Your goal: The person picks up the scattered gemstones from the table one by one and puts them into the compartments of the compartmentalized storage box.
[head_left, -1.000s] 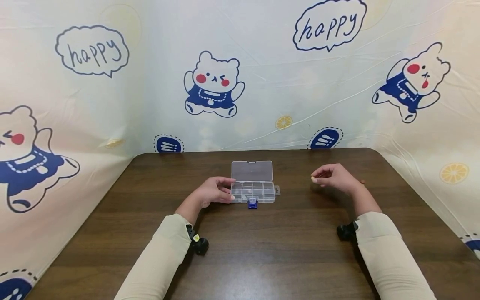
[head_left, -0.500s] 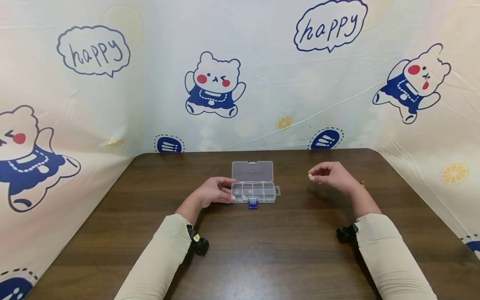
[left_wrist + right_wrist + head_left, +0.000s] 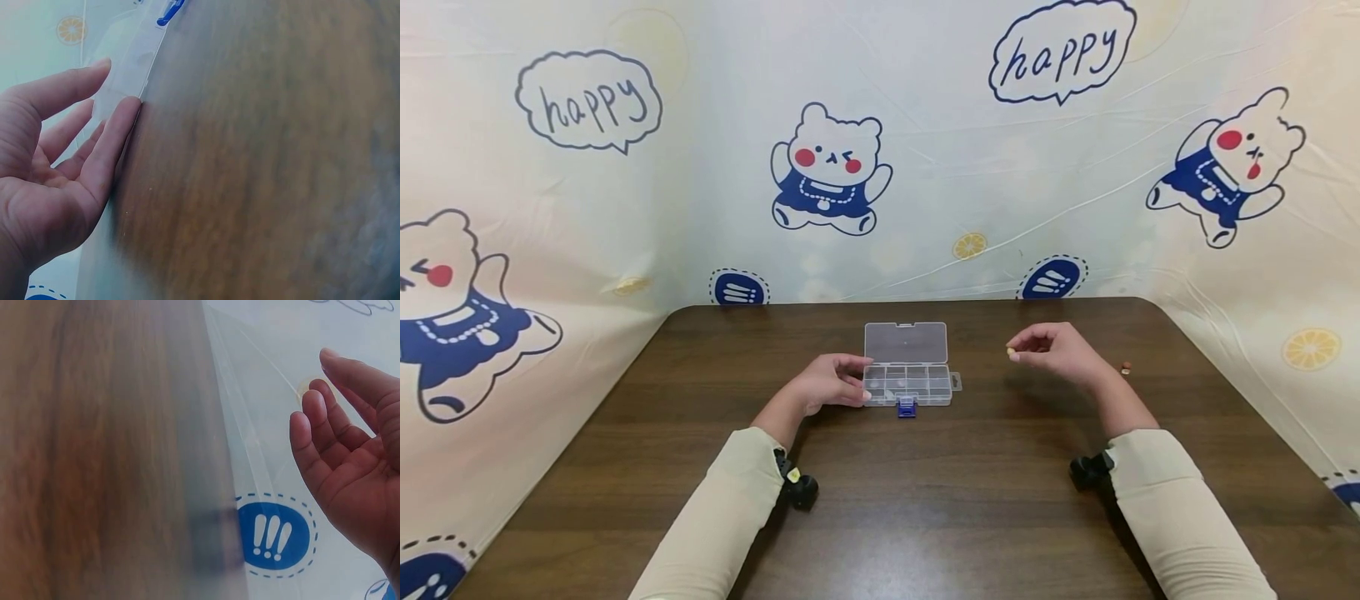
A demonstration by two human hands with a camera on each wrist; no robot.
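Observation:
A clear plastic compartment box stands on the brown table with its lid raised at the back and a blue latch at the front. My left hand holds the box at its left end, thumb by the front corner and a finger near the hinge. In the left wrist view, fingertips lie along the edge of the box. To the right of the box, my right hand pinches a small yellowish piece between thumb and fingertips, over the table; its kind is too small to tell.
A small brown-and-white piece lies on the table behind my right wrist. The wooden table ends at the back against a printed curtain. Small black cameras sit at both wrists.
My right hand has moved left toward the box with the small yellowish piece, uncovering more of the brown-and-white piece behind it. My left hand and the box have stayed put.

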